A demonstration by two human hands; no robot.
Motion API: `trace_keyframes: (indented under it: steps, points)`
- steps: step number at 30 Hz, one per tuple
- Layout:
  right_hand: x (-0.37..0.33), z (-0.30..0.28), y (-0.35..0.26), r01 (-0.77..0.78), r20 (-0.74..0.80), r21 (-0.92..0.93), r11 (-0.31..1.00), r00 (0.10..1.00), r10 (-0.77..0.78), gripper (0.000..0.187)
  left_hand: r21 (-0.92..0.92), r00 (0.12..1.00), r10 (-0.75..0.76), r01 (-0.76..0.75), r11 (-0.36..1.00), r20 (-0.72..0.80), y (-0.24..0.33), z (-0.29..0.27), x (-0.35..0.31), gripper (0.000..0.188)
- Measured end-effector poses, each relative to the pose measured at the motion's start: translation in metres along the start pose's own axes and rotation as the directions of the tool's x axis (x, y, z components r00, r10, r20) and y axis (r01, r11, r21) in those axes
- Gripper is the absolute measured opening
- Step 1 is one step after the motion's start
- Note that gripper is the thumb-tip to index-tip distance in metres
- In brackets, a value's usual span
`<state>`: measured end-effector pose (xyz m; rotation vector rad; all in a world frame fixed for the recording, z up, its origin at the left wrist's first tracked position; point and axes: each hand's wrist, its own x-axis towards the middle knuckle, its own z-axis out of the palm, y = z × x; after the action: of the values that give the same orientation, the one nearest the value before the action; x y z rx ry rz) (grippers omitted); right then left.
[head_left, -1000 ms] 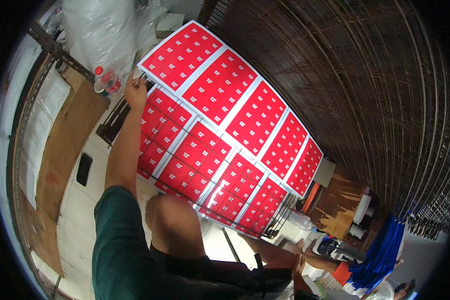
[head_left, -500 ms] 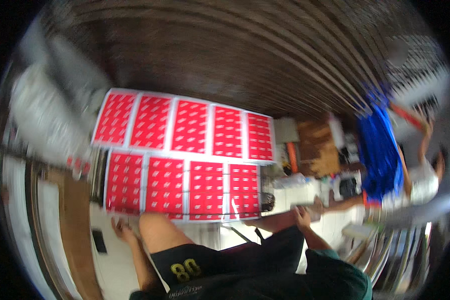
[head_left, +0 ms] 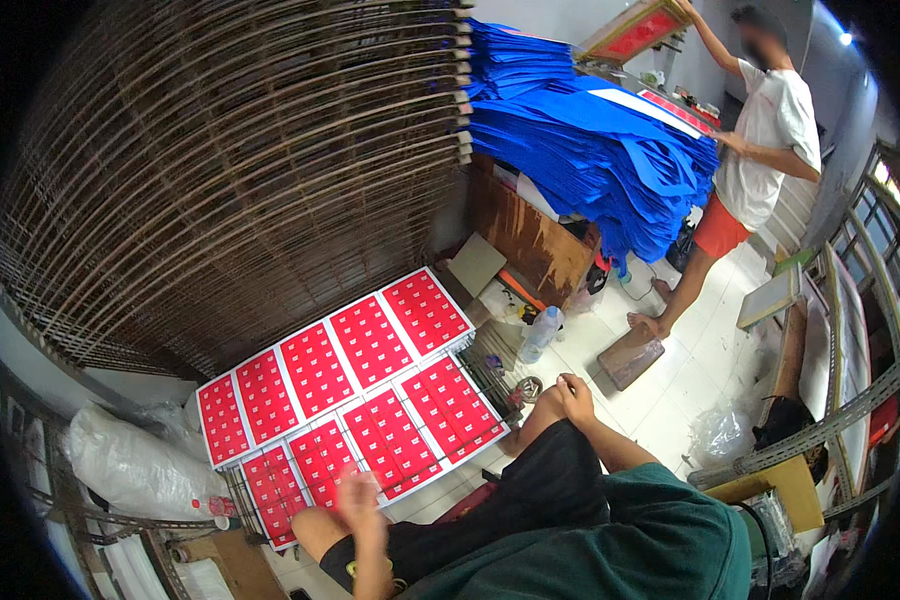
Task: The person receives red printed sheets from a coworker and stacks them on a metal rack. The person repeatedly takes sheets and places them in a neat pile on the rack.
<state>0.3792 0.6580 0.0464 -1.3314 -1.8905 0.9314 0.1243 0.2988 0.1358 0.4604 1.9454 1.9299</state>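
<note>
Red printed sheets with white borders (head_left: 342, 368) lie in two rows on a wire rack level in front of my knees. My left hand (head_left: 358, 497) is raised by my left knee, over the near edge of the front row. Motion smears its fingers, and I cannot make out whether they hold anything. By my right knee my right hand (head_left: 574, 397) is closed, its fingers curled around a small dark thing too small to name.
Raised wire rack levels (head_left: 240, 170) stand behind the sheets. Blue fabric bags (head_left: 610, 160) are piled at the far right, where a co-worker (head_left: 770, 130) holds up a framed screen (head_left: 635, 30). A plastic bottle (head_left: 541, 335) and a brown block (head_left: 631, 358) are on the floor.
My view has turned right, bringing the co-worker and blue pile more fully into sight. My left hand has risen from beside my leg to the sheets' near edge. My right hand stays by my knee.
</note>
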Motion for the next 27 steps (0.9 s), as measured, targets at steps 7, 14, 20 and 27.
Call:
trace_keyframes:
  steps: [7, 14, 20, 27]
  points:
    - [0.106, -0.078, 0.016, 0.211, -0.416, 0.282, 0.936, 0.906, -0.078, 0.02, 0.521, 0.732, -0.234, -0.19, 0.832, 0.64, -0.088, 0.076, -0.065, 0.055]
    - [0.242, -0.264, -0.076, 0.514, -0.752, 0.471, 0.717, 0.658, 0.023, 0.021, 0.634, 0.807, -0.314, -0.094, 0.768, 0.501, -0.099, 0.079, -0.04, 0.055]
    - [0.295, -0.345, -0.132, 0.367, -0.432, 0.884, 0.29, 0.878, 0.206, 0.067, 0.572, 0.787, -0.393, 0.063, 0.818, 0.476, -0.124, 0.076, -0.039, 0.056]
    - [0.351, -0.37, -0.152, 0.277, -0.26, 0.951, -0.135, 0.957, 0.128, 0.096, 0.499, 0.75, -0.506, 0.271, 0.823, 0.426, -0.113, 0.08, -0.044, 0.058]
